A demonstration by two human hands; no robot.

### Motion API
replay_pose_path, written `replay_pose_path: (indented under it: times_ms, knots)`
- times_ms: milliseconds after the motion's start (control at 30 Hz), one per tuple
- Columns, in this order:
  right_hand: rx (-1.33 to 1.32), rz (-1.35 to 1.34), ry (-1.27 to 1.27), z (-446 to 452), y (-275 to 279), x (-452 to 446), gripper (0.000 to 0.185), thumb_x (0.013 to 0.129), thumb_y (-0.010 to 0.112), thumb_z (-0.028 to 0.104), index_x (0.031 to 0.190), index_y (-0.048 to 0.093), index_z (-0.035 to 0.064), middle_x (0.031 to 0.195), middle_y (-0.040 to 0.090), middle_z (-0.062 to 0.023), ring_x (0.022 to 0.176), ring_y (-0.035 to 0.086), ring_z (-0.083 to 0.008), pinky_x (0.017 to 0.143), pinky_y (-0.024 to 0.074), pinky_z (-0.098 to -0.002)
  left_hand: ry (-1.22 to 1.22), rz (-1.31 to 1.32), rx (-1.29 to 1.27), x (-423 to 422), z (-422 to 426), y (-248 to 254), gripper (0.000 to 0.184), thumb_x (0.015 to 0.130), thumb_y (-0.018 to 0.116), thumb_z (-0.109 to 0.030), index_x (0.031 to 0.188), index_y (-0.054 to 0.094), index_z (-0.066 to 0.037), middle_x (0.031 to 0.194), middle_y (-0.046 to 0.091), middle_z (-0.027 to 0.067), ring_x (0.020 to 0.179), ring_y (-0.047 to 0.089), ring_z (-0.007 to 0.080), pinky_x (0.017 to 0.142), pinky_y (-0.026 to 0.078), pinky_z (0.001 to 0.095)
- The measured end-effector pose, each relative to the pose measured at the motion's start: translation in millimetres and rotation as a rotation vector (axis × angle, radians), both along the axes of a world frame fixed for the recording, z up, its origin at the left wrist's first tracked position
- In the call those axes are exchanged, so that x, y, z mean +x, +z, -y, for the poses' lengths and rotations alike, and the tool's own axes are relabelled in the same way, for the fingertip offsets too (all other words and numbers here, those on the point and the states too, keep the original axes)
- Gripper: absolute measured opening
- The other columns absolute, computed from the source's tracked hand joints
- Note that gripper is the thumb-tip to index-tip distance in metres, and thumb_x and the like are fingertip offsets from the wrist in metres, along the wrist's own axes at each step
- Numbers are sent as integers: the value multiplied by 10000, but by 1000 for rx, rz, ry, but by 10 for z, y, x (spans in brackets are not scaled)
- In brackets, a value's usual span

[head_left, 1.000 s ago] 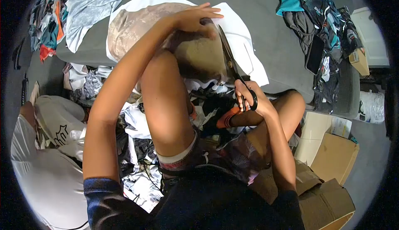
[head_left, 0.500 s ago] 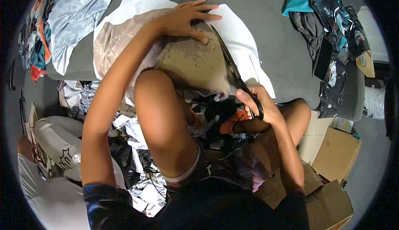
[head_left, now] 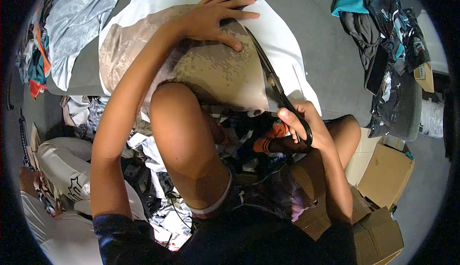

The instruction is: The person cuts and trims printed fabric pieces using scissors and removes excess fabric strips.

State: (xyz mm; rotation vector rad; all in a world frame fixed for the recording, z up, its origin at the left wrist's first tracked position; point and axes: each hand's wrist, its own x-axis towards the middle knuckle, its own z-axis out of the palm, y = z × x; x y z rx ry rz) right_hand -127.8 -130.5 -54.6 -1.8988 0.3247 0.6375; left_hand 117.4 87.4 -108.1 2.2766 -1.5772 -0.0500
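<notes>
My left hand (head_left: 215, 19) lies spread on the patterned brown fabric (head_left: 220, 71), its fingertips reaching onto the white fabric (head_left: 280, 44). My right hand (head_left: 310, 125) is wrapped round the handles of long black scissors (head_left: 270, 76). The scissors point up and away along the brown fabric's right edge, over the white fabric, with the blades looking nearly closed. Both fabrics rest on the grey cushioned surface (head_left: 330, 68), the white one partly beneath the brown one.
Dark and teal garments (head_left: 378, 20) and a black phone (head_left: 376, 71) lie at the right. Pale grey fabric (head_left: 81, 20) is at the upper left. Cardboard boxes (head_left: 385, 176) stand lower right. Scraps (head_left: 167, 207) cover the floor. Another person's light-clad leg (head_left: 67, 164) is at left.
My left hand has spread flatter on the brown fabric. The scissors and my right hand have shifted right and slightly down in view, and the view itself has moved a little.
</notes>
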Motion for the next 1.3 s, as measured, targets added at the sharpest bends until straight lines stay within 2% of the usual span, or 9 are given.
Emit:
replay_pose_path:
  times_ms: [333, 733, 1067, 1133, 1200, 1300]
  knots:
    - [-25, -1, -10, 24, 4, -4, 557, 833, 647, 506, 540, 483, 61, 444, 448, 11, 376, 453, -79, 358, 347, -251, -5, -13, -7, 0, -10, -2, 828, 665, 706, -558, 1390, 418, -281, 1512, 267, 15, 1407, 155, 335, 1123, 128, 519]
    - [-95, 17, 13, 41, -7, -7, 574, 836, 652, 491, 492, 473, 68, 416, 423, 21, 378, 436, -73, 362, 318, -260, -3, 19, 1, 2, -4, -3, 832, 670, 690, -589, 1395, 405, -296, 1517, 252, 5, 1404, 160, 336, 1116, 136, 537]
    - [-64, -1, 45, 86, 45, 2, 531, 857, 633, 473, 547, 506, 61, 430, 438, 26, 381, 439, -74, 367, 328, -254, -9, -14, 11, 25, -9, -6, 785, 705, 672, -576, 1389, 419, -285, 1522, 240, 10, 1405, 152, 344, 1113, 126, 554]
    - [34, -45, 84, 132, 10, -18, 539, 855, 600, 530, 611, 529, 55, 464, 467, 14, 409, 471, -80, 388, 360, -249, -14, -35, 4, 102, -8, -28, 758, 719, 667, -564, 1382, 432, -280, 1522, 239, 16, 1406, 149, 346, 1116, 122, 550]
    - [79, -6, 121, 192, -71, -45, 559, 848, 579, 567, 635, 536, 52, 482, 480, 5, 428, 488, -85, 404, 376, -247, -60, -182, 21, 213, -16, -4, 711, 739, 668, -526, 1367, 456, -269, 1523, 236, 24, 1410, 139, 338, 1119, 121, 540]
    - [74, -23, 177, 232, -56, -3, 619, 827, 534, 645, 674, 545, 45, 518, 505, -15, 471, 520, -99, 441, 404, -246, -23, -76, 41, 237, -76, 10, 699, 740, 678, -505, 1361, 465, -267, 1525, 233, 26, 1415, 129, 322, 1119, 121, 529]
